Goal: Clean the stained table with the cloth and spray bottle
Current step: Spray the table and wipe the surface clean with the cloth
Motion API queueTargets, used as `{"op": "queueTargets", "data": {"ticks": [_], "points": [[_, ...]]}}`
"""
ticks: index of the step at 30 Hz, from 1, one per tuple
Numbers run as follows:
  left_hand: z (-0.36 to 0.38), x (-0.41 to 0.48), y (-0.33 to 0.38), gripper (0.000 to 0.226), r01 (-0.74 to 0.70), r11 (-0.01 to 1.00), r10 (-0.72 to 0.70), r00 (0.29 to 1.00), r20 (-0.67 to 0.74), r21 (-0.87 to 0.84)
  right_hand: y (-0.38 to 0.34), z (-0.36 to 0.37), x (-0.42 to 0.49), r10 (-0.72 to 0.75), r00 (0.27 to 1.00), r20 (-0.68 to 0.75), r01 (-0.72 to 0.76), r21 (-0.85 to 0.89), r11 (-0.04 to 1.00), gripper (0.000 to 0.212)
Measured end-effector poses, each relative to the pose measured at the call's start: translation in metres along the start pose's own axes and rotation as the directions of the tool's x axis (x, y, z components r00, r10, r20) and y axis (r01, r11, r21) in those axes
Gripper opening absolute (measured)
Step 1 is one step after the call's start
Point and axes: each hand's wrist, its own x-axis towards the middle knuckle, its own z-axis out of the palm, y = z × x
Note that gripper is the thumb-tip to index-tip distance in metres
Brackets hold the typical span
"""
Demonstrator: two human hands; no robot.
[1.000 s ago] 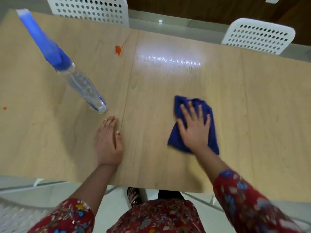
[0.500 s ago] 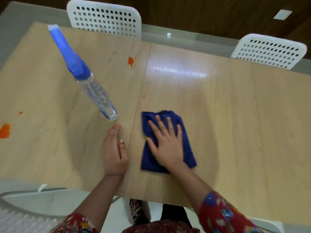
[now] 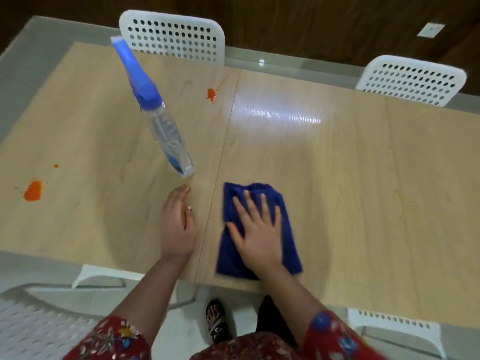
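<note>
On table (image 3: pixel 363 178) near edge | right hand (image 3: pixel 257 237) flat on cloth (image 3: pixel 231 258), fingers (image 3: pixel 250 205) spread | left hand (image 3: pixel 176 229) flat, fingers straight

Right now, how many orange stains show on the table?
3: a large blot near the left edge of the table, a small dot just beyond it, and a splash by the far left chair, trailing fine specks. The cloth may hide more.

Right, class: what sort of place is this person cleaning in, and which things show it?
Probably a dining or meeting room: a long light wood-grain table, white perforated plastic chairs drawn up on both long sides, and a dark wood-panelled wall behind.
</note>
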Motion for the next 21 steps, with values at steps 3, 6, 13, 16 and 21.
{"op": "queueTargets", "data": {"ticks": [3, 6, 13, 16, 21], "points": [[-0.012, -0.013, -0.020, 0.055, -0.110, 0.961, 0.078, 0.988, 0.135, 0.252, 0.044, -0.008, 0.009, 0.266, 0.964, -0.027, -0.267, -0.068, 0.961, 0.063], [-0.013, -0.016, -0.025, 0.053, -0.089, 0.945, 0.049, 0.990, 0.131, 0.314, 0.027, -0.010, 0.052, 0.462, 0.887, -0.026, -0.462, -0.047, 0.885, 0.062], [-0.016, -0.016, -0.021, 0.050, -0.134, 0.946, 0.094, 0.985, 0.147, 0.295, -0.066, 0.015, -0.007, 0.088, 0.996, 0.002, -0.088, -0.006, 0.996, 0.058], [-0.018, -0.017, -0.020, 0.049, -0.154, 0.945, 0.111, 0.981, 0.160, 0.288, -0.030, 0.010, -0.054, 0.068, 0.998, -0.003, -0.068, -0.024, 0.997, 0.059], [-0.018, -0.017, -0.018, 0.049, -0.167, 0.946, 0.119, 0.976, 0.183, 0.277, 0.020, -0.007, -0.021, 0.461, 0.887, -0.016, -0.461, -0.074, 0.884, 0.060]]}}
